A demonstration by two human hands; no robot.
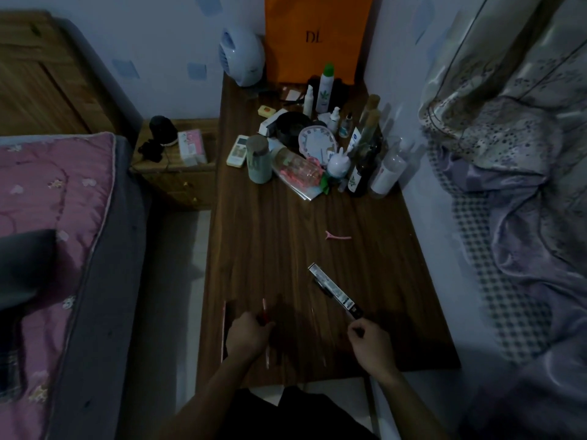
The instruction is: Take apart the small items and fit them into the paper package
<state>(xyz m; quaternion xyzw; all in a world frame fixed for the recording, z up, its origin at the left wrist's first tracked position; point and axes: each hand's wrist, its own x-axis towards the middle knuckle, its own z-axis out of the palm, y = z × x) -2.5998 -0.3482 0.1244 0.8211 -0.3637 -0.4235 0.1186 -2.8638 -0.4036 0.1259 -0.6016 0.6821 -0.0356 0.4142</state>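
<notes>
Dim light; head view looks down on a dark wood-grain tabletop (286,249).

Left hand (249,336) rests at the near left part of the tabletop, fingers curled around a thin red pen-like stick (265,331) that runs near-to-far and shows above and below the hand. A second thin red strip (224,328) lies just left of the hand, along the tabletop edge.

Right hand (371,344) sits at the near right, fingers together and pinching the near end of a long narrow box (335,289) with a printed label. The box angles away and to the left; whether its far end touches the wood cannot be told.

A pink hair clip (338,235) lies alone mid-tabletop, well apart from both hands.

At the far end: a cluster of bottles and jars, a white-and-green spray can (325,87), a remote control (238,150), an orange paper bag (317,36) against the wall.

Bed with pink quilt (47,201) at left.
</notes>
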